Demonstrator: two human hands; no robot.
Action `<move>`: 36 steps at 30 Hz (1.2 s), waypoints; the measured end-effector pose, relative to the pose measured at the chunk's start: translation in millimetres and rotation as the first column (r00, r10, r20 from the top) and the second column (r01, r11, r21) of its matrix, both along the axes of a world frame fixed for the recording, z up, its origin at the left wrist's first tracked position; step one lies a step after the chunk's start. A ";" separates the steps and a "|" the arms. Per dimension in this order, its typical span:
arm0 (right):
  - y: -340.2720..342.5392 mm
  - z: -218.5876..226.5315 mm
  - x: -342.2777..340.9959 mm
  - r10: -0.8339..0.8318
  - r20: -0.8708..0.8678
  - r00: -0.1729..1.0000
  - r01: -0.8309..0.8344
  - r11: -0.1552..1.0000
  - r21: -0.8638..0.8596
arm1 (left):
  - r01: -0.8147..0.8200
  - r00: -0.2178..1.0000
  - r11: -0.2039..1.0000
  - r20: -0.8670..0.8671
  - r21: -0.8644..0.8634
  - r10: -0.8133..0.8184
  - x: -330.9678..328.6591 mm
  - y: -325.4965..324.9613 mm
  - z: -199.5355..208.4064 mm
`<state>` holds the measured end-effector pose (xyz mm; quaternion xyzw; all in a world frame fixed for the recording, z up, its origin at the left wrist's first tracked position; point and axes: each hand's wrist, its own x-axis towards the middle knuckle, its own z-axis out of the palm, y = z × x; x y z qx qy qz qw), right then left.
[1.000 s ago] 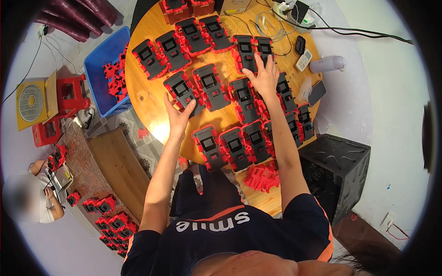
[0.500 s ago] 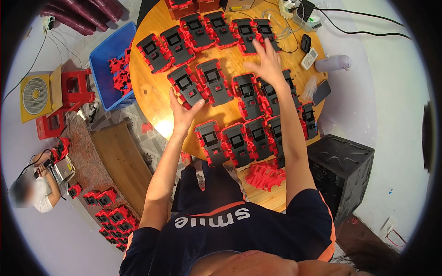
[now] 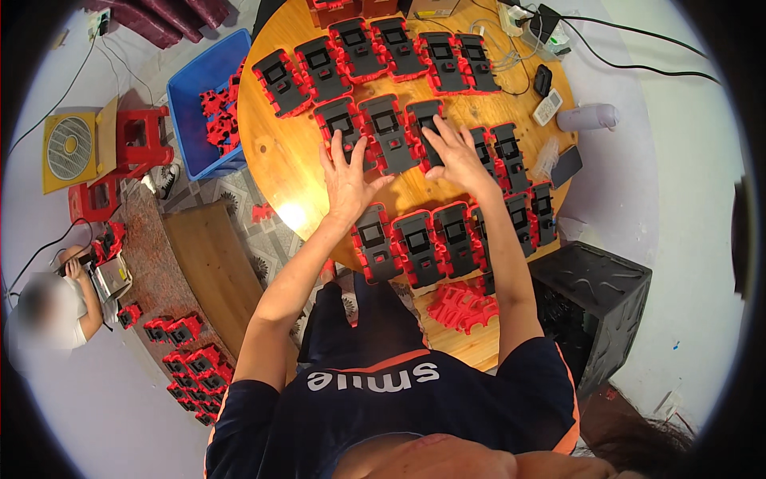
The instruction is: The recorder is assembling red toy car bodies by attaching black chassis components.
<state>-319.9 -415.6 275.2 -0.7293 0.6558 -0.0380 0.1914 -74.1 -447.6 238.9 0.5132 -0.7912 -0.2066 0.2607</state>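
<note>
My left hand (image 3: pixel 349 185) has its fingers spread, and the fingertips rest on the front part of a red-and-black plastic unit (image 3: pixel 341 112) with a dark square recess. Another such unit (image 3: pixel 386 132) lies between my hands, in line with it. My right hand (image 3: pixel 461 162) is on a third red-and-black unit (image 3: pixel 420 116), fingers stretched over its right side and thumb near its front edge. These three stand close together in the middle row. My right hand and forearm partly hide units behind and under them.
A back row of similar units (image 3: pixel 358 49) and a front row (image 3: pixel 415 243) lie on the round wooden table (image 3: pixel 271 164). A remote control (image 3: pixel 547 108) and a lilac bottle (image 3: pixel 588 117) are at right. A blue bin (image 3: pixel 185 120) holds red parts. A person (image 3: pixel 84 307) sits at far left.
My right hand has come down toward me onto a unit, which now sits farther back and left, beside the middle pair. My left hand has moved from the left unit's side onto its front.
</note>
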 end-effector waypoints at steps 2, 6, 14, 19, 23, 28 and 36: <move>-14.3 -3.5 -7.5 0.004 -0.007 1.000 -0.003 1.000 0.022 | 0.034 0.999 0.999 0.026 0.000 -0.034 -3.9 -3.3 0.5; -30.7 0.8 -11.8 0.036 -0.053 0.998 -0.038 0.998 -0.046 | -0.052 0.998 0.998 -0.017 0.016 0.053 -9.7 -11.2 3.6; 97.6 47.2 64.7 -0.110 0.158 0.981 0.156 0.934 -0.321 | -0.096 0.936 0.871 -0.254 0.481 0.244 39.7 118.7 15.7; 184.8 31.8 119.4 -0.233 0.131 0.964 0.261 0.926 -0.272 | -0.022 0.739 0.777 -0.513 0.629 0.436 61.7 127.0 -14.4; 221.1 16.5 138.6 -0.226 -0.027 0.974 0.213 0.945 -0.249 | -0.163 0.606 0.753 -0.537 0.638 0.586 105.0 57.5 -7.5; 224.2 -20.6 137.7 -0.194 -0.008 0.981 0.183 0.937 -0.299 | -0.106 0.634 0.818 -0.595 0.565 0.493 98.0 -52.4 -8.0; 157.1 1.1 119.8 -0.043 0.194 0.980 0.103 0.946 -0.307 | -0.127 0.768 0.699 -0.376 0.704 0.518 63.2 85.8 -16.3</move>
